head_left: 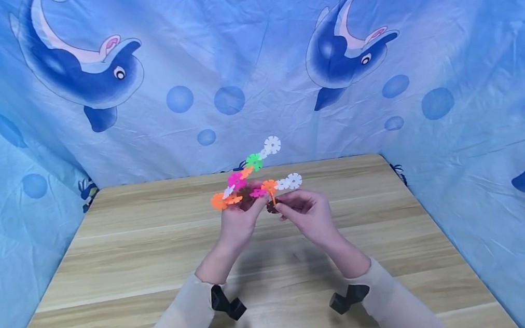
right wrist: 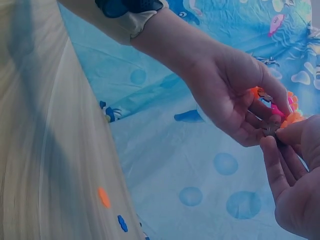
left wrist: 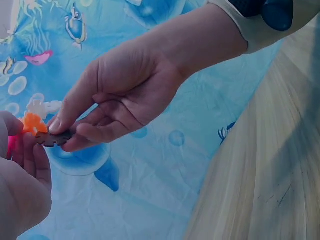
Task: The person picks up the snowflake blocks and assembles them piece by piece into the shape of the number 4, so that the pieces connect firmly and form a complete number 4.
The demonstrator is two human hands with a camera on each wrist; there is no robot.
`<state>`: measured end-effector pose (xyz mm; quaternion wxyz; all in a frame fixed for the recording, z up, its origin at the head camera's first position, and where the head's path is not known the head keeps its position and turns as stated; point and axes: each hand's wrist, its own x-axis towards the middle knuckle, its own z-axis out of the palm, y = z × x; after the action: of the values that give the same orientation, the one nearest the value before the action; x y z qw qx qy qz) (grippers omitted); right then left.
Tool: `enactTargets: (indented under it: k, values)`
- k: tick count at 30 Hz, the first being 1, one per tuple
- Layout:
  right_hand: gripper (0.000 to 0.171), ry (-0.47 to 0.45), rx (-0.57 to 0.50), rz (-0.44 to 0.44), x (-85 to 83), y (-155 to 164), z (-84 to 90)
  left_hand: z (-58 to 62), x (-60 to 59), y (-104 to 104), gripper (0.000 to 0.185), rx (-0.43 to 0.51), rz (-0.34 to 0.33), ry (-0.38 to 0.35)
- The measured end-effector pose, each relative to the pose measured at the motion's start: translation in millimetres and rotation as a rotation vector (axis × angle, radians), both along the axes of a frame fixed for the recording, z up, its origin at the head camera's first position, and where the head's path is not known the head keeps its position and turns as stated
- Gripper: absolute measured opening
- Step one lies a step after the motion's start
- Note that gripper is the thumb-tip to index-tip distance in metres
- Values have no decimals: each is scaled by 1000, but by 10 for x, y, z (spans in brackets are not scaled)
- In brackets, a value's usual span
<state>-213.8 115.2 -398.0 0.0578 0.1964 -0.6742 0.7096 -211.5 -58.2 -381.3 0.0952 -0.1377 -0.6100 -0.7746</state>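
Note:
A chain of joined notched plastic discs, with an orange disc [head_left: 219, 201], a magenta disc [head_left: 236, 180], a green disc [head_left: 254, 162] and white discs [head_left: 272, 145], hangs together above the table. My left hand [head_left: 239, 223] grips its lower middle, beside a brown disc partly hidden by the fingers. A branch on the right runs through an orange disc [head_left: 269, 186] to a white disc [head_left: 294, 180]. Thumb and fingers of my right hand [head_left: 311, 214] pinch another brown disc [left wrist: 54, 138], which touches an orange disc [left wrist: 34, 123] in the left wrist view.
Both hands are above a wood-grain table [head_left: 134, 248]. In the right wrist view, an orange piece [right wrist: 104, 197] and a blue piece [right wrist: 122, 223] lie near the table's edge. A blue dolphin-print curtain [head_left: 261, 44] stands behind and at both sides.

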Motion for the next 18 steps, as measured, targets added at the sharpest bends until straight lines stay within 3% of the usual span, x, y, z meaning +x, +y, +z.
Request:
enactTargets:
  k: [8,18]
  values:
    - [23,-11,13,-28,48,-4,25,2,18,-29,26,-128,26,-14]
    - [26,13,36,-1,19,-26,19,34,21,-78,28,-139,42,18]
